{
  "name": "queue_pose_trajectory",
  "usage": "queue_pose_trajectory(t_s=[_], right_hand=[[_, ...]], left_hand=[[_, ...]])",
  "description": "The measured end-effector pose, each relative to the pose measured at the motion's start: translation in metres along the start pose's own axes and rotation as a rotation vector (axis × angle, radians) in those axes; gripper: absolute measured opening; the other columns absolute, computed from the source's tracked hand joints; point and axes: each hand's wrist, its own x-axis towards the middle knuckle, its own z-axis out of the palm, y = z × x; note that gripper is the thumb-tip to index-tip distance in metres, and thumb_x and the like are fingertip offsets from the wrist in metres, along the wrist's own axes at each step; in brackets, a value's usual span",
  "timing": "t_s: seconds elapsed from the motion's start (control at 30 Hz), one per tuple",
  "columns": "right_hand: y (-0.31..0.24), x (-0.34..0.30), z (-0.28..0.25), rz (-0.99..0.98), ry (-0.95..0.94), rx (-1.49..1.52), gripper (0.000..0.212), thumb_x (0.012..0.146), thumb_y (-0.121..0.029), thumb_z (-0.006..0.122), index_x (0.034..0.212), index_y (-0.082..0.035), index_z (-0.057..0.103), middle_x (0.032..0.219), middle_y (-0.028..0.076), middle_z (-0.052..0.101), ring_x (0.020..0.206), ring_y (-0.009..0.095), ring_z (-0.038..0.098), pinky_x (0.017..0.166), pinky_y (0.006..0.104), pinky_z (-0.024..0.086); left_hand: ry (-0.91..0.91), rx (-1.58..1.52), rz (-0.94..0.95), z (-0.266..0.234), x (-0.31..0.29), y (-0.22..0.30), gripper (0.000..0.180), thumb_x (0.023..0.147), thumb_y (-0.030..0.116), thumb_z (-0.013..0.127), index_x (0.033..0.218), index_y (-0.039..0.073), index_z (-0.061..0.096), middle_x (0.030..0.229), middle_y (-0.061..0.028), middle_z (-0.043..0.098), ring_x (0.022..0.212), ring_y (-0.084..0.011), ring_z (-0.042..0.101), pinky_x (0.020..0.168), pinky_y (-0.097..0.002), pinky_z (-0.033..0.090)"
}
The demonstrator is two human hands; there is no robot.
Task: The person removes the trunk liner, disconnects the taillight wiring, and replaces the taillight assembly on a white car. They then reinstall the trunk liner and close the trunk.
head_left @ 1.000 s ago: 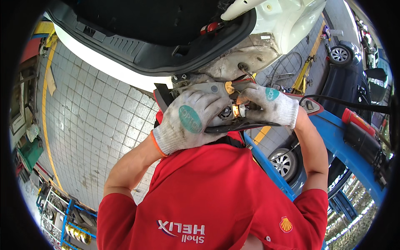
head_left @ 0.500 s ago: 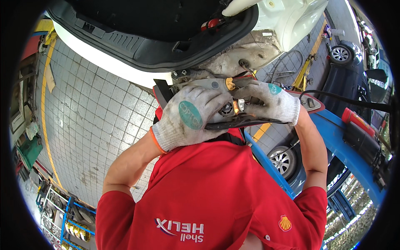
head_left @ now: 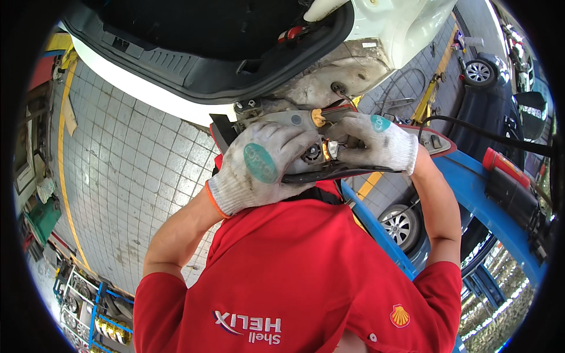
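Observation:
A car tail light [head_left: 434, 141] is held across my front, its grey back facing up and its red rim showing at the ends. My left hand [head_left: 259, 162], in a dirty white work glove, grips its left part, fingers lying over the back. My right hand [head_left: 379, 141], gloved too, pinches at a small white connector [head_left: 333, 149] with wires by an orange ring on the housing; the fingertips are partly hidden. Between the hands sits a round black socket opening [head_left: 311, 154]. Farther up the housing is a yellow-orange bulb holder [head_left: 318, 117].
Just ahead is the white car's open trunk with a black sill [head_left: 194, 76] and a bare lamp recess [head_left: 329, 79]. A blue metal arm [head_left: 488, 200] runs along the right, near a dark car [head_left: 485, 117]. Left lies tiled floor [head_left: 129, 153] with a yellow line.
The view has shifted slightly, so the scene sits a little farther left. Both hands keep their holds on the tail light and connector, with hardly any finger movement visible.

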Motion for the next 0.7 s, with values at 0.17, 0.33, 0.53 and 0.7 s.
queue_pose_trajectory(t_s=[0.17, 0.33, 0.53, 0.7], right_hand=[[0.0042, 0.0035, 0.0015, -0.089, 0.02, -0.068, 0.031, 0.097, -0.02, 0.079, 0.121, -0.001, 0.075, 0.109, 0.018, 0.073, 0.101, 0.036, 0.074, 0.087, 0.0442, 0.06], [0.0034, 0.0033, 0.0, -0.071, -0.004, -0.063, 0.031, 0.095, -0.022, 0.079, 0.119, -0.002, 0.076, 0.106, 0.019, 0.072, 0.098, 0.037, 0.073, 0.084, 0.0447, 0.058], [0.001, 0.0063, 0.0006, -0.093, 0.008, -0.069, 0.034, 0.095, -0.024, 0.08, 0.121, -0.002, 0.077, 0.105, 0.019, 0.073, 0.099, 0.038, 0.074, 0.084, 0.0442, 0.059], [0.006, 0.0023, 0.0032, -0.085, 0.017, -0.025, 0.036, 0.095, -0.02, 0.079, 0.127, -0.004, 0.076, 0.109, 0.017, 0.072, 0.1, 0.035, 0.074, 0.086, 0.0425, 0.06]], left_hand=[[-0.054, -0.004, -0.027, -0.0004, 0.001, -0.0002, 0.08, 0.083, 0.055, 0.091, 0.148, 0.015, 0.066, 0.133, -0.0087, 0.071, 0.128, -0.0318, 0.068, 0.111, -0.047, 0.052], [-0.035, 0.008, -0.012, 0.0003, 0.0004, -0.0009, 0.082, 0.082, 0.054, 0.092, 0.148, 0.015, 0.066, 0.133, -0.0093, 0.071, 0.128, -0.0328, 0.068, 0.111, -0.0477, 0.052], [-0.023, 0.029, -0.009, 0.0002, 0.0004, -0.0002, 0.082, 0.081, 0.053, 0.092, 0.148, 0.014, 0.067, 0.134, -0.0098, 0.071, 0.128, -0.0328, 0.068, 0.111, -0.0478, 0.053], [-0.023, 0.001, -0.024, 0.0005, 0.0008, 0.0018, 0.08, 0.08, 0.048, 0.093, 0.147, 0.013, 0.068, 0.136, -0.0108, 0.071, 0.127, -0.0336, 0.068, 0.11, -0.0489, 0.053]])
